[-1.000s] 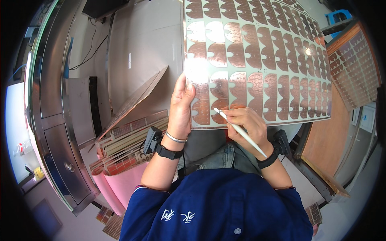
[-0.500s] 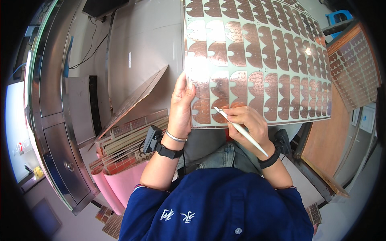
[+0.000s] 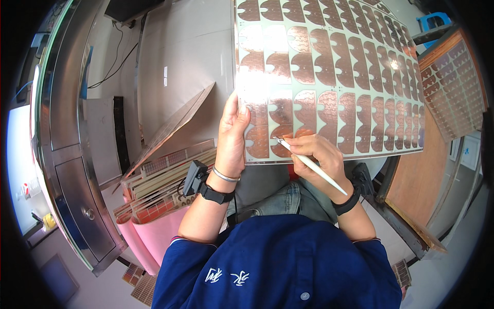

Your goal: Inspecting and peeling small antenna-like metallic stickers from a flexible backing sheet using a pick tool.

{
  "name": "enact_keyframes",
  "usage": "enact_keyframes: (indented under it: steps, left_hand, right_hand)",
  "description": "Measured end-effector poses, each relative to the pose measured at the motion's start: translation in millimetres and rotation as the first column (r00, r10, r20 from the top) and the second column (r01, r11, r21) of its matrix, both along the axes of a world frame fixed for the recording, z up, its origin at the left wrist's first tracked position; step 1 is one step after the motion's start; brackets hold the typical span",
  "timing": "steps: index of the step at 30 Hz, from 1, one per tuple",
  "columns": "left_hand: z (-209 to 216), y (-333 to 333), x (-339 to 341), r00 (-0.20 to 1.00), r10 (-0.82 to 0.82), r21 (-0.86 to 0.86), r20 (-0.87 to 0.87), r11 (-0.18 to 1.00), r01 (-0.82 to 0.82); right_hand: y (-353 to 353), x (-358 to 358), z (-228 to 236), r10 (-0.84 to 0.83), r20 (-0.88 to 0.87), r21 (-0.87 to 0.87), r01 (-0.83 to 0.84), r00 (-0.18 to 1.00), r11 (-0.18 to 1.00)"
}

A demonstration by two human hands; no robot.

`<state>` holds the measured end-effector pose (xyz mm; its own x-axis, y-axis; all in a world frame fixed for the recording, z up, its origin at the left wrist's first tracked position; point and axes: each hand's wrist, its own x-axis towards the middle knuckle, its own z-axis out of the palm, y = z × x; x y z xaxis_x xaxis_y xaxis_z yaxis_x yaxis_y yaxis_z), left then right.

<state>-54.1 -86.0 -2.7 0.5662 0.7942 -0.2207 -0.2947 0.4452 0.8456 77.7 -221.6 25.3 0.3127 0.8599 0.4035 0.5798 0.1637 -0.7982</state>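
A large circuit board panel [image 3: 329,90] with rows of copper, half-round shapes on a pale green base lies in front of me. My left hand [image 3: 235,123] grips its left edge, thumb on the top face and fingers mostly hidden beneath. Between the thumb and fingers of my right hand [image 3: 319,157] is a slim white pen-shaped tool [image 3: 324,175]. Its tip touches or nearly touches a copper shape near the panel's lower left. The tool's back end slants down toward my right wrist. Bright glare covers part of the panel's left side.
At left stands a steel cabinet [image 3: 77,190]. A thin board [image 3: 175,129] leans beside upright panels [image 3: 170,175] and a pink sheet [image 3: 159,234]. Another copper-patterned panel [image 3: 455,85] rests on a wooden rack [image 3: 417,175] at right. Behind it is a blue stool [image 3: 433,21].
My right hand and the tool have shifted very slightly, the tool's back end moving a little up and to the right. My left hand and the panel stay practically still.
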Motion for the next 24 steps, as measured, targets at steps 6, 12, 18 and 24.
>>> enact_keyframes:
  steps: [6,12,18,24]
  left_hand:
    - [1,0,0,1.0,-0.003,-0.003,-0.005,1.0,0.003]
    - [5,-1,1,1.0,0.002,0.006,-0.025,1.0,-0.002]
    - [3,-1,1,1.0,0.011,0.011,-0.024,1.0,-0.011]
    - [2,-1,1,1.0,0.012,0.018,-0.025,1.0,-0.012]
  right_hand:
    - [0,1,-4,-0.001,-0.015,0.023,0.002,1.0,1.0]
    - [-1,-1,-7,-0.007,0.05,0.056,0.004,0.999,0.998]
    - [1,-5,-8,-0.036,0.109,0.092,0.026,0.993,0.995]
    - [0,-6,-10,-0.039,0.155,0.114,0.021,0.987,0.993]
